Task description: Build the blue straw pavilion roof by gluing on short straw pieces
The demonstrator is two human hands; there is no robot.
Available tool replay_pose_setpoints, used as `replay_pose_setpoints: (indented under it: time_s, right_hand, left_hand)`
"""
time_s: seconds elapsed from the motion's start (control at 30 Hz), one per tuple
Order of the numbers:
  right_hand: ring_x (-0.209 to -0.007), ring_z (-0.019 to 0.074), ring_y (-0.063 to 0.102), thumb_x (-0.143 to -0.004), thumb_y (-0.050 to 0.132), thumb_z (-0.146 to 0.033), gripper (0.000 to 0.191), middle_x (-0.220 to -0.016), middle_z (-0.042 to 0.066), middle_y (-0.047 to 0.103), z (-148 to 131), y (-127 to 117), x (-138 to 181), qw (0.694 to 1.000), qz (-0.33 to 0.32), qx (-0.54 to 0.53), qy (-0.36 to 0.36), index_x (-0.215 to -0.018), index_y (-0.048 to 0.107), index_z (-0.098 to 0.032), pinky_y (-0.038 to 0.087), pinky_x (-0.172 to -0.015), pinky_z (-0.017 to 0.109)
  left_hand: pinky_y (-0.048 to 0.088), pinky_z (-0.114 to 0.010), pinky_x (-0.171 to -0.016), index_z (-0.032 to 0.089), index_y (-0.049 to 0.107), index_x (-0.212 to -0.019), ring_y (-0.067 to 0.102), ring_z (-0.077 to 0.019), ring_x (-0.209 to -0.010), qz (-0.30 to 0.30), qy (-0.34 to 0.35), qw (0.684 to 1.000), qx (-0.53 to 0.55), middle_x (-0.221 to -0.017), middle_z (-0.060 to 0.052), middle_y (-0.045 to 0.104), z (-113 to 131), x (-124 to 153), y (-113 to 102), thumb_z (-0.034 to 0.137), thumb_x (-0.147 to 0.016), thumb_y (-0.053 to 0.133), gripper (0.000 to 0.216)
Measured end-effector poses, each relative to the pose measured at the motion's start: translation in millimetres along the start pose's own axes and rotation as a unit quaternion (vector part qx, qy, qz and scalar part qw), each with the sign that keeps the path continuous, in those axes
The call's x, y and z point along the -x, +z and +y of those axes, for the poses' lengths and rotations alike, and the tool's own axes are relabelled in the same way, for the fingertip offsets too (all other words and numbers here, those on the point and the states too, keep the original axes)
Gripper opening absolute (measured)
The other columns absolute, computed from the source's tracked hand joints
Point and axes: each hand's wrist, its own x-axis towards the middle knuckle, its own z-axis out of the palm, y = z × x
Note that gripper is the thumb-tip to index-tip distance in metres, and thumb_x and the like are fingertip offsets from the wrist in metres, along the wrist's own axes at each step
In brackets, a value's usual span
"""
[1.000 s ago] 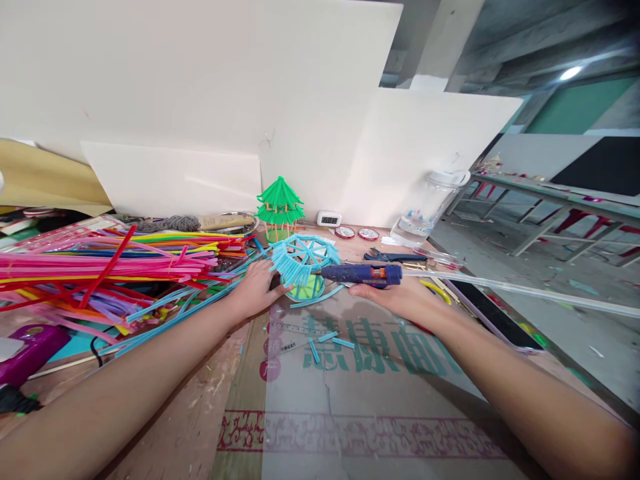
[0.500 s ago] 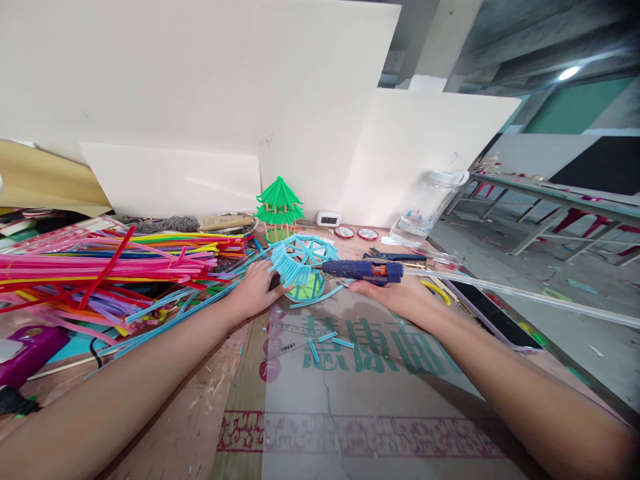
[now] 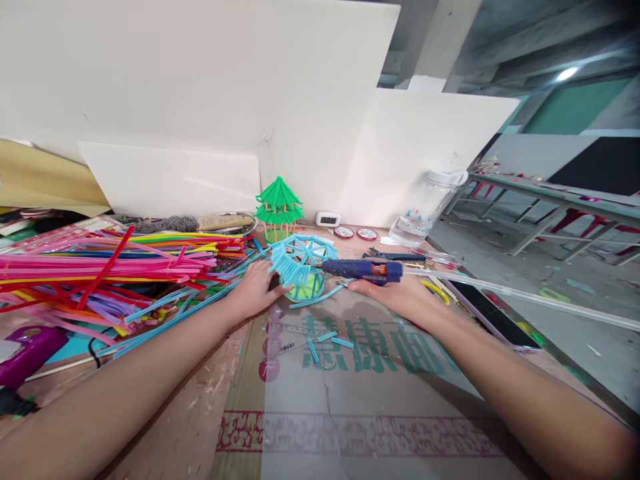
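- A light-blue model [image 3: 291, 268] stands on the counter [image 3: 175, 420] between the hands, its ring-shaped, spoked top partly fringed with short strips above a green base [image 3: 305, 289].
- The left hand [image 3: 256, 292] is part-open at the model's left side, thumb stretched toward the base; its fingertips are hidden, so I cannot tell how firmly it grips.
- The right hand [image 3: 393, 295] is closed around a dark-blue glue gun [image 3: 367, 271], nozzle pointing left at the fringe; whether it touches is unclear. A long clear glue stick [image 3: 520, 289] trails from its back.
- Nearer the viewer, short blue pieces [image 3: 342, 343] lie on a printed sheet [image 3: 400, 417].
- Behind the model stands a green tiered model [image 3: 279, 200], with a small digital clock [image 3: 328, 219] to its right.
- Farther right are pliers [image 3: 397, 257], a clear bottle [image 3: 417, 217] and a phone [image 3: 493, 313].
- At left, colourful fuzzy stems [image 3: 115, 265] lie heaped near a purple tool [image 3: 33, 353].
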Motion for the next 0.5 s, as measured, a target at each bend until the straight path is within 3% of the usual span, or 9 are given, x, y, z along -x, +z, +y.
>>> replay_pose_setpoints:
  time_s: [0.23, 0.5]
  right_hand:
    - [-0.075, 0.0223, 0.066, -0.076, 0.065, -0.046, 0.025, -0.08, 0.001, 0.072, 3.5, 1.0, 0.5, 1.0, -0.025, 0.013, 0.005, -0.08, 0.069, -0.022, 0.052, -0.066, 0.031]
    - [-0.072, 0.0216, 0.065, -0.076, 0.065, -0.048, 0.026, -0.077, 0.001, 0.071, 1.6, -0.2, 0.9, 1.0, -0.013, 0.016, 0.0, -0.077, 0.067, -0.022, 0.051, -0.065, 0.03]
  left_hand:
    - [0.042, -0.044, -0.09, 0.017, 0.06, -0.094, 0.054, -0.028, -0.097, 0.007, -0.001, 1.0, 0.017, -0.097, -0.011, 0.06, -0.1, 0.0, 0.5, 0.059, -0.09, 0.042, 0.045]
    - [0.042, -0.042, -0.09, 0.017, 0.057, -0.089, 0.054, -0.0275, -0.097, -0.005, -0.001, 1.0, -0.004, -0.095, -0.01, 0.058, -1.0, -0.2, 1.1, 0.06, -0.09, 0.041, 0.045]
